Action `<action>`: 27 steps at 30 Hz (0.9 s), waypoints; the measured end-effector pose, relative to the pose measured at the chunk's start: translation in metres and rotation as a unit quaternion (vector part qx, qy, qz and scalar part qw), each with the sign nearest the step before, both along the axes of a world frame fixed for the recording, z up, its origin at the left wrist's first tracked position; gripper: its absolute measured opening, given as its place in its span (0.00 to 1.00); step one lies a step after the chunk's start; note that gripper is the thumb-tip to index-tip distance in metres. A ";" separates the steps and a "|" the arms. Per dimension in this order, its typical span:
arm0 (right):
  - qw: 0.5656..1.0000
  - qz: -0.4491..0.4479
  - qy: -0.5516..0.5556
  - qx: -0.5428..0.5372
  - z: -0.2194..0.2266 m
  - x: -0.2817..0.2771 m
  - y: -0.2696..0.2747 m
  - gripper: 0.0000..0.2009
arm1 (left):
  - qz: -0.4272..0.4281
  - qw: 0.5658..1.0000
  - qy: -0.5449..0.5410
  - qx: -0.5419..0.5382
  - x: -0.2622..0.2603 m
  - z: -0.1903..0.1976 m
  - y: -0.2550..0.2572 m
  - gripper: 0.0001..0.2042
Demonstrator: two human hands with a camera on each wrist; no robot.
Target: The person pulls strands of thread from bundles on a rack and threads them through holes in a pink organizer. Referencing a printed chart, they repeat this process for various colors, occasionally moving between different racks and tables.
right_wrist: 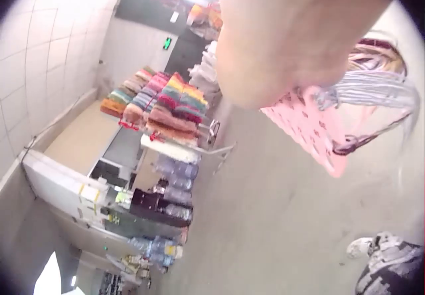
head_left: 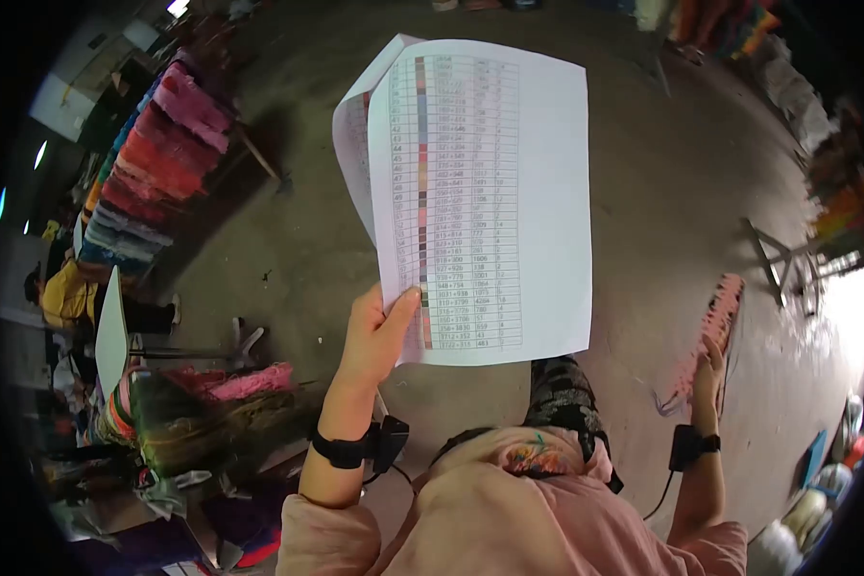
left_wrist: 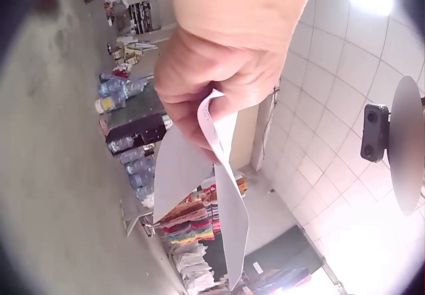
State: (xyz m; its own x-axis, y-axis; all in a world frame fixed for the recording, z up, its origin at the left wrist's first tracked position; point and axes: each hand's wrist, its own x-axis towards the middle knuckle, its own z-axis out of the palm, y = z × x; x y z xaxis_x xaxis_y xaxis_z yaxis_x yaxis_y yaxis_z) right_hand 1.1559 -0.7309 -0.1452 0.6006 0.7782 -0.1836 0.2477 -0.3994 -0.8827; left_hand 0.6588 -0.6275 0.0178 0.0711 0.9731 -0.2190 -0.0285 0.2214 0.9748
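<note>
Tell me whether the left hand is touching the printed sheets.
Touching: in the head view, the left hand pinches the printed sheets at their lower corner, thumb on the front.

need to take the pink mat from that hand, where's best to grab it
Grip the pink mat at its free far end, coming from the front. The right hand holds its near end, loose threads trail there, and the far end sticks out clear over the floor.
</note>
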 end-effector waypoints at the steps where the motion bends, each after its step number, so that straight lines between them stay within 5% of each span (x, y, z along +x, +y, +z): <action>1: 0.998 0.051 -0.023 0.010 -0.001 -0.009 0.058 0.19 | 0.009 1.000 0.007 -0.013 -0.001 0.003 0.036 0.12; 4: 0.975 0.200 -0.063 0.076 -0.007 -0.040 0.228 0.19 | 0.066 0.997 -0.009 0.049 0.004 0.010 0.129 0.11; 6: 0.959 0.267 0.015 0.094 0.019 -0.078 0.336 0.19 | 0.090 0.993 0.015 0.077 0.004 0.029 0.188 0.11; 9: 0.921 0.373 -0.028 0.108 0.036 -0.124 0.449 0.19 | 0.121 0.992 0.029 0.028 -0.020 0.039 0.237 0.11; 12: 0.897 0.416 0.046 0.143 0.041 -0.189 0.568 0.20 | 0.172 0.984 0.035 0.037 -0.052 0.025 0.302 0.10; 18: 0.857 0.471 0.101 0.184 0.035 -0.321 0.766 0.30 | 0.194 0.906 0.372 0.059 -0.185 0.007 0.451 0.07; 20: 0.874 0.437 0.174 0.120 0.047 -0.359 0.813 0.32 | 0.181 0.870 0.450 0.093 -0.237 0.012 0.501 0.05; 25: 0.873 0.437 0.215 0.036 0.102 -0.444 0.931 0.29 | 0.191 0.852 0.475 0.109 -0.355 0.057 0.627 0.06; 27: 0.857 0.468 0.215 0.035 0.114 -0.483 0.985 0.24 | 0.247 0.880 0.394 0.101 -0.403 0.068 0.679 0.07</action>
State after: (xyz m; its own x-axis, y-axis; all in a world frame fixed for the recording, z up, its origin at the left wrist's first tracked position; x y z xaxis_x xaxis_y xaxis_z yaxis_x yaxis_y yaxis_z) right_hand 0.6727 0.2545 -0.0312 -0.4031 0.9001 -0.1651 0.0769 -0.1464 -0.9862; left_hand 0.2559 0.0519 0.0853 -0.4676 0.8674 0.1703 0.6289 0.1910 0.7537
